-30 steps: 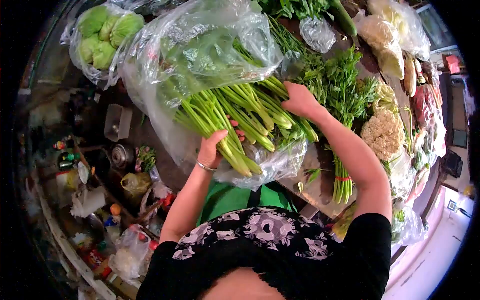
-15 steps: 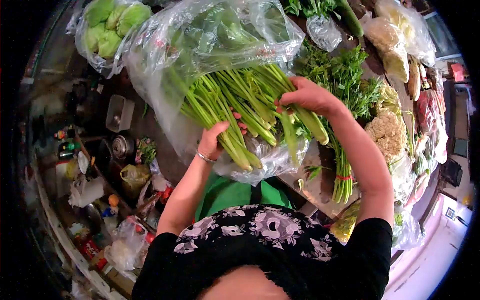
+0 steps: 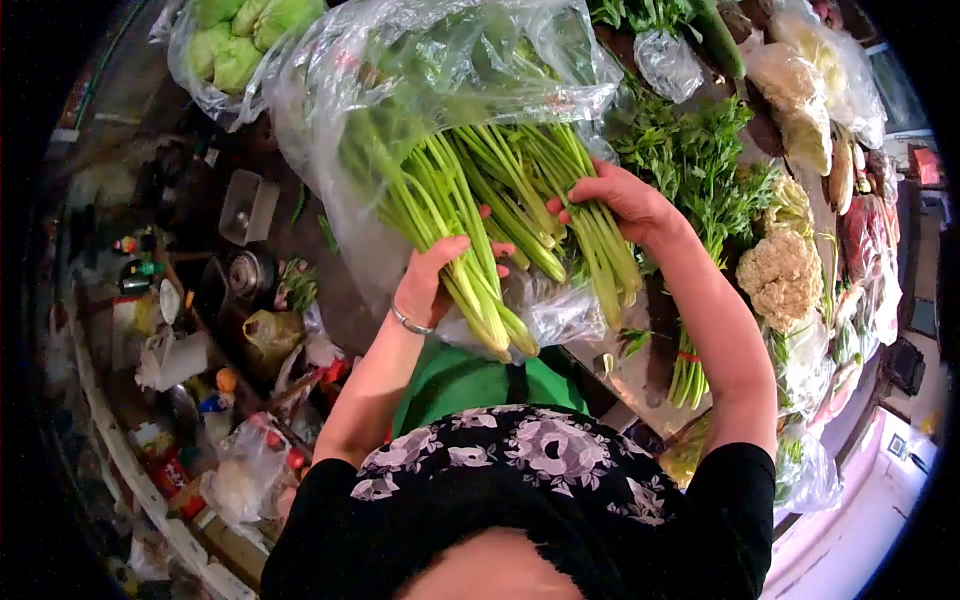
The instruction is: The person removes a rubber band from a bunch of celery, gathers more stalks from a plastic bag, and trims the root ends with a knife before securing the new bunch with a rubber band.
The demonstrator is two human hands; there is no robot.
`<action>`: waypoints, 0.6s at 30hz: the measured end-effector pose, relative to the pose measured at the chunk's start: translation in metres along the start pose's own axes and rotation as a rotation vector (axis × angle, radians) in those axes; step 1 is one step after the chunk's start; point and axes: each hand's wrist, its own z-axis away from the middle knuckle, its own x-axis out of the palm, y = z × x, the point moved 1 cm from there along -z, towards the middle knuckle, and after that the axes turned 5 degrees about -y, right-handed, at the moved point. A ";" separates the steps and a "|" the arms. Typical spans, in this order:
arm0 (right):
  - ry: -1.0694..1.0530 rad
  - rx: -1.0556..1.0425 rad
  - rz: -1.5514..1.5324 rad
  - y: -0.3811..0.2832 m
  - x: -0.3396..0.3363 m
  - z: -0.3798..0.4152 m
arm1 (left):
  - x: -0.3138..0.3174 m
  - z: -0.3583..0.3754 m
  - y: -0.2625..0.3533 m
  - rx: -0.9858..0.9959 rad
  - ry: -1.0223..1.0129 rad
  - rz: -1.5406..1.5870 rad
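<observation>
Several green celery stalks (image 3: 455,205) stick out of a large clear plastic bag (image 3: 320,150), their cut ends toward me. My left hand (image 3: 432,285), with a bracelet at the wrist, wraps round the left bundle near its base, thumb on top and fingertips showing on the far side. Around a second bundle of celery (image 3: 605,260) on the right, my right hand (image 3: 622,203) is closed, thumb across the stalks. More stalks lie between the two hands. The celery's upper part is blurred behind the plastic.
To the right lies leafy greenery (image 3: 690,170) tied with a red band (image 3: 688,357). Beyond it are a cauliflower (image 3: 780,280) and bagged vegetables (image 3: 790,85). Bagged green cabbages (image 3: 240,60) sit upper left, above a clear plastic container (image 3: 245,207). A green stool (image 3: 455,390) is below.
The stalks at my right hand are now drawn together, their ends hanging side by side. My left hand's bundle has tipped and shifted slightly toward me. The whole view has moved a little.
</observation>
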 end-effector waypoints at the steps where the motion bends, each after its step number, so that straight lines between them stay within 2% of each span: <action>1: -0.003 0.002 -0.006 -0.001 0.006 0.002 | 0.005 0.003 0.002 -0.004 0.005 -0.002; 5: -0.101 -0.035 0.135 -0.013 0.051 0.024 | 0.033 0.017 0.014 0.064 0.083 -0.045; 7: -0.046 -0.066 0.340 -0.011 0.066 0.031 | 0.036 0.018 0.014 0.027 0.037 0.003; 9: -0.107 -0.108 0.554 0.013 0.067 0.021 | 0.043 0.019 0.010 -0.004 0.084 0.003; 12: -0.073 -0.186 0.482 0.034 0.070 0.015 | 0.047 0.013 0.001 0.043 0.140 -0.008; 13: -0.142 -0.199 0.406 0.036 0.071 0.014 | 0.047 0.013 0.001 0.038 0.138 -0.010; 15: -0.207 -0.212 0.321 0.038 0.072 0.014 | 0.051 0.016 0.003 -0.052 0.098 -0.007; 17: -0.319 -0.174 0.245 0.033 0.071 0.013 | 0.045 0.014 -0.007 -0.052 0.017 0.031; 18: -0.281 -0.183 0.235 0.043 0.066 0.008 | 0.041 0.010 -0.016 -0.020 0.004 -0.032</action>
